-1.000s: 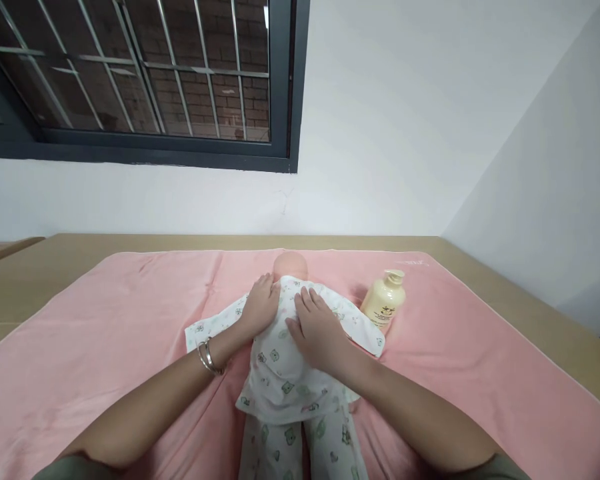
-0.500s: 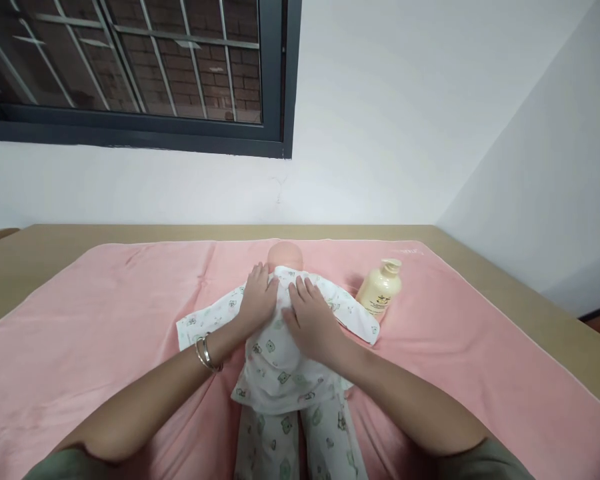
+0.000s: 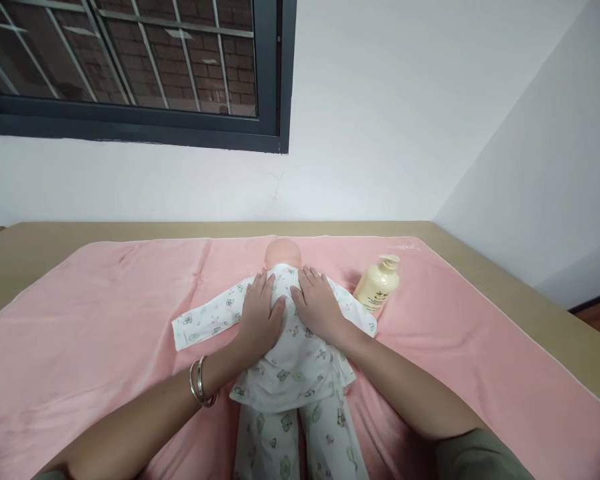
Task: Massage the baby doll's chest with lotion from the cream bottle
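Head view: a baby doll (image 3: 293, 363) in a white cotton suit printed with small green bears lies stretched out in the middle of a pink terry towel (image 3: 105, 300). Its bare peach head is at 12 o'clock and its legs run off toward 6 o'clock. One sleeve spreads toward 9 o'clock, the other toward 3 o'clock. The left hand (image 3: 260, 319) lies palm down on the doll's upper body with the fingers pointing to 12 o'clock. Its grip is open and flat and clasps nothing. The right hand (image 3: 320, 305) rests just beside it in the same way, its grip also slack and flat, and the thumbs nearly touch. Two thin silver bangles (image 3: 200, 383) circle the left wrist. A cream plastic pump bottle (image 3: 376, 287) sits tilted on the towel at 2 o'clock from the doll, just beside its sleeve. The towel covers a tan desk (image 3: 40, 243). A dark-framed barred window (image 3: 130, 67) is at 11 o'clock.
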`<state>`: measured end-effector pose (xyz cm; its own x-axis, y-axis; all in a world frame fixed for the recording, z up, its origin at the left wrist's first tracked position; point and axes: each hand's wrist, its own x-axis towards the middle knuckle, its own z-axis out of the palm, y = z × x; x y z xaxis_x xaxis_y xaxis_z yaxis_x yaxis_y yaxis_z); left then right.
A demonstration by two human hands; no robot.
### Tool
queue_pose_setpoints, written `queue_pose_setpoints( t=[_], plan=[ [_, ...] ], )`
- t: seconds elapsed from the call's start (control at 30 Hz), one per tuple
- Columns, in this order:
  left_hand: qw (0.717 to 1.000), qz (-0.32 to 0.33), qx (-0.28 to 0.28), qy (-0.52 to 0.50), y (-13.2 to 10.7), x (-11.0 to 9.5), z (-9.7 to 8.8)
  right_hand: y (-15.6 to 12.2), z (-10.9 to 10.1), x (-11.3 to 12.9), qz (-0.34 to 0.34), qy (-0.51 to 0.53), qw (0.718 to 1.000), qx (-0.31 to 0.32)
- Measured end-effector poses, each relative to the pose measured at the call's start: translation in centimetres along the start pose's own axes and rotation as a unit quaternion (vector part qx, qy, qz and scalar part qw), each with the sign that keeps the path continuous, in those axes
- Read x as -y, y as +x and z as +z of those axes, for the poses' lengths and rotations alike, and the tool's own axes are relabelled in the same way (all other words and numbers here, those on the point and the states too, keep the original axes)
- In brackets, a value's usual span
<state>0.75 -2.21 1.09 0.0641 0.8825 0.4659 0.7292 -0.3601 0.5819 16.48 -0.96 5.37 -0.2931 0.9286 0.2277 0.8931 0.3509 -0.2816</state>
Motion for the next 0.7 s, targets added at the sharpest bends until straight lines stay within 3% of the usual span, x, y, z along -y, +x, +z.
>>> queue_pose_setpoints(
  t=[0.33,0.47,0.6,0.7],
  plan=[
    [0.997,0.056,0.010,0.050,-1.3,-0.8,-0.5,2.0,0.1,-2.2,0.015,0.066,0.998,0.001],
    [0.995,0.066,0.048,0.063,1.7,0.1,-1.5,0.2,0.0,-0.3,0.027,0.036,0.999,0.001],
    [0.994,0.004,0.059,0.089,5.7,1.7,-2.2,-3.2,0.1,2.5,-0.076,0.005,0.997,-0.021],
    [0.993,0.011,0.054,0.108,4.5,1.8,-1.5,-2.1,-0.3,2.0,-0.048,0.007,0.999,0.001]
  ],
)
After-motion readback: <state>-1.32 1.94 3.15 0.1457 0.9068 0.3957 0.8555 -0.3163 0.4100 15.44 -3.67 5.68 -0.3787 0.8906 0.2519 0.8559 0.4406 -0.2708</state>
